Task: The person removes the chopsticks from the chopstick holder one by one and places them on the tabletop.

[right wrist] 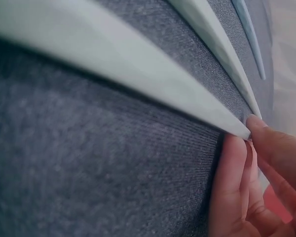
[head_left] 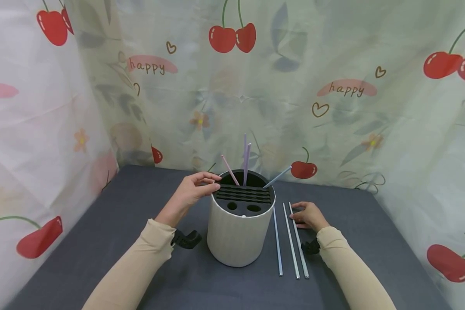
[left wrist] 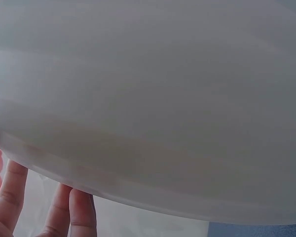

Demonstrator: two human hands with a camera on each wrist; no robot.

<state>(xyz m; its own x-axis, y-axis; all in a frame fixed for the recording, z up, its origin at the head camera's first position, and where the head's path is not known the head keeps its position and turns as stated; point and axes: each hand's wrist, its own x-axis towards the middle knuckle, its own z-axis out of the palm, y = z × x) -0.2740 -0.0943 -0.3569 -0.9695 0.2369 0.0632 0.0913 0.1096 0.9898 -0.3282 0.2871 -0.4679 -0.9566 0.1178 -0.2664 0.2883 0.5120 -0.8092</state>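
Note:
A white round pen holder (head_left: 238,241) stands upright with a black slotted insert (head_left: 248,196) in its top. My left hand (head_left: 187,193) rests its fingertips and thumb on the holder's left rim. Its fingers look fairly straight in the left wrist view, their tips partly hidden by the white wall (left wrist: 138,108). On the right, my right hand (head_left: 310,215) pinches the far end of a thin pale stick (head_left: 299,241) between thumb and fingers. That stick (right wrist: 138,64) lies along the table. Beside it lie another pale stick (head_left: 291,241) and a bluish stick (head_left: 277,245).
Standing in the holder's rear opening are a pink stick (head_left: 230,170), two purple sticks (head_left: 246,161) and a blue stick (head_left: 277,176) leaning right. The dark cloth-covered table (head_left: 186,275) is enclosed by a printed curtain (head_left: 232,86). Each wrist carries a black camera mount (head_left: 187,239).

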